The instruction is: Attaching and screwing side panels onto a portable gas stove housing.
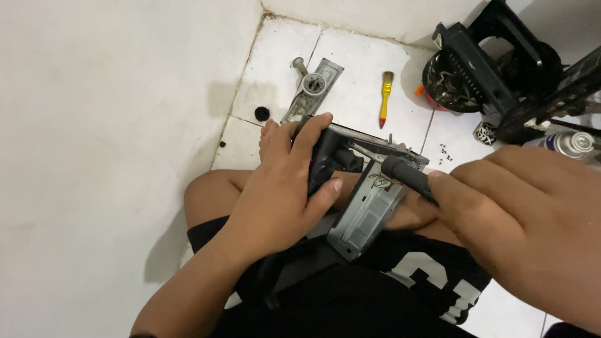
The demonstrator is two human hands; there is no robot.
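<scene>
My left hand (pixel 285 188) grips the black end of a small device (pixel 366 206) with a grey metal casing, which rests on my lap. My right hand (pixel 526 225) holds a screwdriver (pixel 400 172) by its black handle, and its metal shaft points left onto the top of the device near my left fingers. The tip is partly hidden against the black part.
I sit on a white tiled floor beside a white wall (pixel 113 125). On the tiles lie a metal plate with a round fitting (pixel 313 84), a yellow-handled brush (pixel 385 97), several small screws (pixel 446 151), black machine parts (pixel 494 69) and a spray can (pixel 573 144).
</scene>
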